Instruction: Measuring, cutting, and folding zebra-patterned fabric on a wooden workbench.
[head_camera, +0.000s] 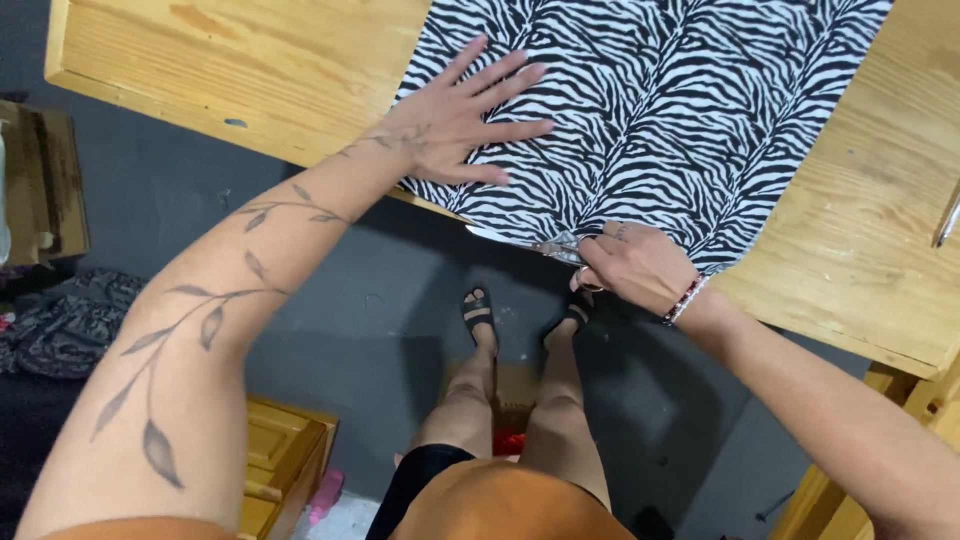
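My left hand (455, 125) lies flat, fingers spread, on zebra-print fabric (660, 100) on the wooden surface (250, 70). My right hand (630, 265) grips scissors (525, 240) at the fabric's near edge, blades pointing left.

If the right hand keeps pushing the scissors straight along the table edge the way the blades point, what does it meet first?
The right hand drives the scissors leftward through the zebra-print fabric; further along, likely the left hand, though it seems slightly off that line.
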